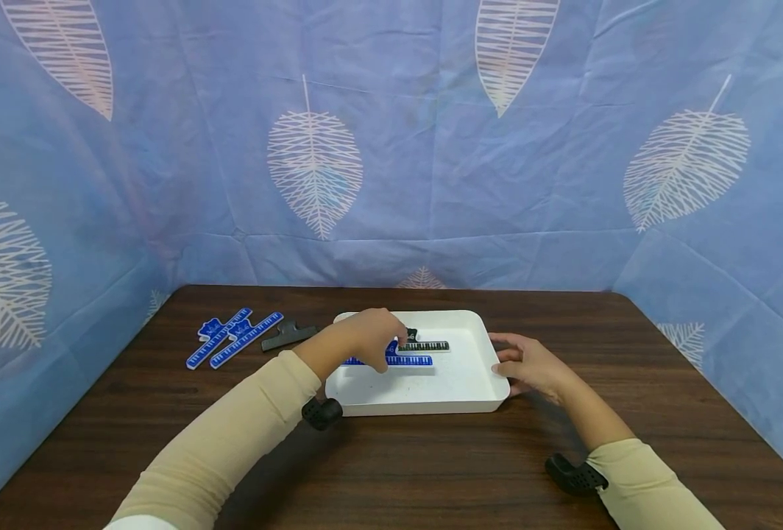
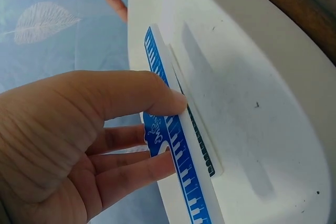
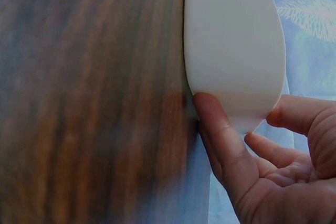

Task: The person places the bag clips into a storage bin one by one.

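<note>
My left hand [image 1: 367, 337] pinches a blue clip with a piano-key print [image 2: 184, 182] between thumb and fingers, over the white tray [image 1: 424, 407]. In the left wrist view the thumb lies across the clip's long bar, and fingers are at its handle side. Just behind it in the tray is a black clip with a piano-key print [image 1: 431, 346], partly covered by the hand and the blue clip. At the tray's right end, my right hand [image 1: 536, 368] grips the wall, the thumb at the rim and fingers against the outer side.
Left of the tray on the dark wooden table [image 1: 431, 471] lie two blue piano-key clips [image 1: 214, 344] side by side, slanted. A plain dark clip [image 1: 289, 336] lies between them and the tray. Blue leaf-patterned cloth [image 1: 391, 169] hangs around the table's back and sides.
</note>
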`<action>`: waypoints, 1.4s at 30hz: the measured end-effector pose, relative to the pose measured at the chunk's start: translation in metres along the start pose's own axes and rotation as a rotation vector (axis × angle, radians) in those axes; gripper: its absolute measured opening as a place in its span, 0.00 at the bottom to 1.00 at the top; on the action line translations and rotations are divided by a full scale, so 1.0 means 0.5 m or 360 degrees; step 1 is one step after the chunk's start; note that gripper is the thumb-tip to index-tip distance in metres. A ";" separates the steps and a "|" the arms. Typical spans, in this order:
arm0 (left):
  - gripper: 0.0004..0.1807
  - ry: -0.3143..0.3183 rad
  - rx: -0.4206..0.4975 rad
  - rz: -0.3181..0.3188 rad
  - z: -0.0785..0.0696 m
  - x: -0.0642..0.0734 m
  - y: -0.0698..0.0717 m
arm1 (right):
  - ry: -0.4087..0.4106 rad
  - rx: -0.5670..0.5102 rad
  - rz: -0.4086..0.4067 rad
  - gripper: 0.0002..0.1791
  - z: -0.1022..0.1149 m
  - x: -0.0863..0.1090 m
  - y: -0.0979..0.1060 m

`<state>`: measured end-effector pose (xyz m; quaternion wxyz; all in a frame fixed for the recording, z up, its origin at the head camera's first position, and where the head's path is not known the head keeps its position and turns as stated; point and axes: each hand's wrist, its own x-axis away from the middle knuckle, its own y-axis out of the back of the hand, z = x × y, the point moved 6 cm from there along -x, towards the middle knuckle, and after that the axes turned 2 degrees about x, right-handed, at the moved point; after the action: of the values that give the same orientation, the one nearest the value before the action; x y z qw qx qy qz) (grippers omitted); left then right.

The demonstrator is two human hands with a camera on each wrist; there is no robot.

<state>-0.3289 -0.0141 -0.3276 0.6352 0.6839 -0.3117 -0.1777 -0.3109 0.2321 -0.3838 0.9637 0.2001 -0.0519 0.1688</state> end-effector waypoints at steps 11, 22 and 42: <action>0.24 -0.0018 -0.0124 0.0130 -0.010 -0.027 -0.028 | 0.0014 0.0006 -0.0006 0.40 -0.003 0.004 0.003; 0.16 0.0025 -0.0146 0.0184 -0.020 -0.038 -0.047 | 0.0034 -0.0025 0.0012 0.39 0.000 0.005 -0.002; 0.20 0.0052 -0.0339 0.0137 -0.020 -0.030 -0.028 | 0.0023 -0.0040 0.0032 0.40 0.000 0.001 -0.004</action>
<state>-0.3307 0.0032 -0.3422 0.7164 0.6013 -0.3097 -0.1713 -0.3095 0.2306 -0.3847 0.9648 0.1862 -0.0491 0.1792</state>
